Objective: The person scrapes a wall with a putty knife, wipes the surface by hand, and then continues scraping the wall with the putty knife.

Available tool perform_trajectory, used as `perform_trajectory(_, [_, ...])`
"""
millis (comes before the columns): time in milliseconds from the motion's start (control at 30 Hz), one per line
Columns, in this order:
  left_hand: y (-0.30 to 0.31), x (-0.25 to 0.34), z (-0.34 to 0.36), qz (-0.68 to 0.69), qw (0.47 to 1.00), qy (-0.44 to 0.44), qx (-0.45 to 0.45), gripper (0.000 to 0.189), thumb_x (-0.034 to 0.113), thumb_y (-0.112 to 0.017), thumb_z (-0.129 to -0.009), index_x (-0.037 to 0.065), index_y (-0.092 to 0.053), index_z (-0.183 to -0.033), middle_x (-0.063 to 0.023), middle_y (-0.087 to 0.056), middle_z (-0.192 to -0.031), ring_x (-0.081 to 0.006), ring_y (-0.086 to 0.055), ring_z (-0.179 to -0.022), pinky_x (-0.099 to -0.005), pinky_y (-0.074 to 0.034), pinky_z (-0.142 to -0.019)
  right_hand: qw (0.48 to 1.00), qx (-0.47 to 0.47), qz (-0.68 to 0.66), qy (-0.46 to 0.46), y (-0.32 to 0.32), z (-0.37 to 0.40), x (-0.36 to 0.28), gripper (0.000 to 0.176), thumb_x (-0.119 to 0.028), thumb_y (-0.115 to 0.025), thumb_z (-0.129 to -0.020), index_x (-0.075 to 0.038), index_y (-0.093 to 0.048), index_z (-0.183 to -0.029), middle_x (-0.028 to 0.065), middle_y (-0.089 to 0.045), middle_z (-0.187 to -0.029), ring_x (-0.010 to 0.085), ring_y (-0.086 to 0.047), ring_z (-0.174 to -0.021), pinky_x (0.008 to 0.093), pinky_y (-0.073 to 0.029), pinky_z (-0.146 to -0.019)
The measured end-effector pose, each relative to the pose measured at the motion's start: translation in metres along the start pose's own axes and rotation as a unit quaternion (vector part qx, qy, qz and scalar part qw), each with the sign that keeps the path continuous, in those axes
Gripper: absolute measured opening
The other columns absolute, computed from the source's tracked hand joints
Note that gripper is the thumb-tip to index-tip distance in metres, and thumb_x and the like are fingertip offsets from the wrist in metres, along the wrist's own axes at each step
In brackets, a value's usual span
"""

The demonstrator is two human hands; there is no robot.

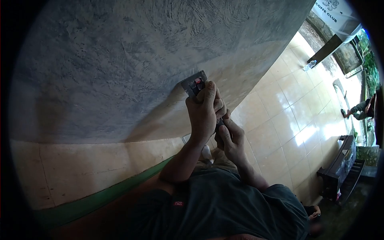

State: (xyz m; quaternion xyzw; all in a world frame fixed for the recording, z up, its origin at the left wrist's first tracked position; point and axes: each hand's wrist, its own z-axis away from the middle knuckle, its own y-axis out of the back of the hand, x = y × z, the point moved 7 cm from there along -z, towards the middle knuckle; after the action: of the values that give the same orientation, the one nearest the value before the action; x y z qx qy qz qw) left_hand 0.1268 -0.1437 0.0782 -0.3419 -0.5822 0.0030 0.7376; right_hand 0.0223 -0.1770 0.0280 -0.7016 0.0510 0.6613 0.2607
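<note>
Grey wall fitting (193, 83) with red and dark inserts, set in rough plastered wall (120, 60) above tiled floor (288, 120). Left hand (203, 114) touching fitting's lower edge, fingers closed around dark object (219, 123), kind unclear. Right hand (231, 138) just below, fingers curled on same dark object.

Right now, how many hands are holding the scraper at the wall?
2. The left hand grips the scraper just behind its blade, against the grey wall; the right hand holds the handle end lower down, nearer the body.
</note>
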Motion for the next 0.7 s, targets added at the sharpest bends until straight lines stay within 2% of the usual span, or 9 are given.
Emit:
perform_trajectory(100, [0.011, -0.01, 0.007, 0.007, 0.999, 0.036, 0.04, 0.039, 0.033, -0.049, -0.095, 0.009, -0.042, -0.065, 0.0034, -0.028, -0.048, -0.0086, -0.03, -0.036, -0.0301, -0.037, -0.039, 1.0, 0.0, 0.009, -0.004, -0.002, 0.008, 0.004, 0.03, -0.023, -0.046, -0.097, 0.003, -0.053, -0.109, -0.0021, -0.047, -0.062, 0.0029, -0.041, -0.049, 0.0198, -0.031, -0.043])
perform_trajectory(200, [0.009, -0.006, 0.004, -0.006, 0.999, 0.02, 0.028, 0.038, 0.033, -0.049, -0.095, 0.009, -0.043, -0.067, 0.0034, -0.028, -0.048, -0.0086, -0.03, -0.036, -0.03, -0.037, -0.039, 1.0, 0.016, 0.011, -0.005, 0.0, 0.005, 0.005, 0.029, -0.023, -0.046, -0.097, 0.003, -0.053, -0.108, -0.0023, -0.047, -0.063, 0.0026, -0.041, -0.05, 0.0193, -0.031, -0.043])
perform_trajectory(267, [0.003, -0.001, 0.004, -0.007, 1.0, 0.017, 0.022, 0.037, 0.032, -0.049, -0.095, 0.009, -0.043, -0.067, 0.0033, -0.028, -0.048, -0.0084, -0.03, -0.037, -0.0294, -0.036, -0.039, 0.999, 0.001, -0.027, -0.044, -0.002, 0.003, -0.003, 0.034, -0.018, -0.05, -0.095, 0.003, -0.05, -0.122, -0.0028, -0.048, -0.067, 0.0027, -0.044, -0.056, 0.0197, -0.035, -0.048])
perform_trajectory(300, [0.0, 0.0, 0.005, 0.01, 1.0, 0.016, 0.014, 0.037, 0.032, -0.049, -0.095, 0.009, -0.043, -0.067, 0.0034, -0.028, -0.048, -0.0084, -0.029, -0.037, -0.0292, -0.036, -0.039, 0.998, 0.001, -0.027, -0.048, -0.001, 0.006, -0.001, 0.034, -0.018, -0.05, -0.095, 0.003, -0.05, -0.122, -0.0028, -0.048, -0.067, 0.0027, -0.044, -0.056, 0.0197, -0.035, -0.048])
perform_trajectory(367, [-0.004, 0.003, 0.006, 0.024, 1.0, 0.01, -0.002, 0.036, 0.032, -0.049, -0.095, 0.009, -0.043, -0.067, 0.0035, -0.028, -0.048, -0.0084, -0.029, -0.037, -0.029, -0.036, -0.039, 1.0, -0.008, -0.012, -0.014, -0.001, 0.005, -0.007, 0.029, -0.023, -0.047, -0.097, 0.002, -0.053, -0.11, -0.0022, -0.047, -0.064, 0.003, -0.042, -0.051, 0.0189, -0.032, -0.044])
perform_trajectory(533, [-0.002, 0.006, 0.002, 0.01, 1.0, 0.018, 0.015, 0.039, 0.029, -0.048, -0.096, 0.008, -0.042, -0.064, 0.0032, -0.03, -0.047, -0.0084, -0.032, -0.037, -0.0293, -0.037, -0.04, 1.0, 0.006, -0.002, -0.027, -0.001, 0.001, -0.006, 0.03, -0.024, -0.047, -0.097, 0.002, -0.053, -0.11, -0.0033, -0.046, -0.062, 0.0029, -0.04, -0.05, 0.0196, -0.03, -0.043])
perform_trajectory(633, [-0.006, 0.007, 0.006, 0.041, 0.999, 0.015, 0.011, 0.038, 0.029, -0.048, -0.096, 0.008, -0.042, -0.064, 0.0034, -0.03, -0.048, -0.0084, -0.032, -0.037, -0.0293, -0.037, -0.04, 0.999, -0.005, -0.021, -0.044, 0.0, 0.003, -0.012, 0.034, -0.02, -0.05, -0.096, 0.002, -0.051, -0.122, -0.0039, -0.046, -0.063, 0.0025, -0.042, -0.055, 0.0197, -0.035, -0.048])
perform_trajectory(667, [-0.006, 0.007, 0.006, 0.055, 0.998, 0.015, 0.01, 0.038, 0.029, -0.048, -0.096, 0.008, -0.042, -0.065, 0.0034, -0.03, -0.048, -0.0083, -0.032, -0.037, -0.0293, -0.037, -0.04, 0.999, -0.006, -0.023, -0.042, 0.0, 0.006, -0.011, 0.034, -0.02, -0.05, -0.096, 0.002, -0.051, -0.122, -0.0039, -0.046, -0.063, 0.0025, -0.042, -0.055, 0.0197, -0.035, -0.048])
perform_trajectory(700, [-0.005, 0.006, 0.007, 0.054, 0.998, 0.011, 0.008, 0.038, 0.029, -0.048, -0.096, 0.008, -0.042, -0.065, 0.0034, -0.03, -0.048, -0.0083, -0.032, -0.037, -0.0293, -0.037, -0.04, 0.999, -0.01, -0.006, -0.037, 0.0, 0.008, -0.011, 0.029, -0.022, -0.048, -0.096, 0.002, -0.052, -0.113, -0.0035, -0.046, -0.063, 0.0027, -0.041, -0.052, 0.0195, -0.033, -0.046])
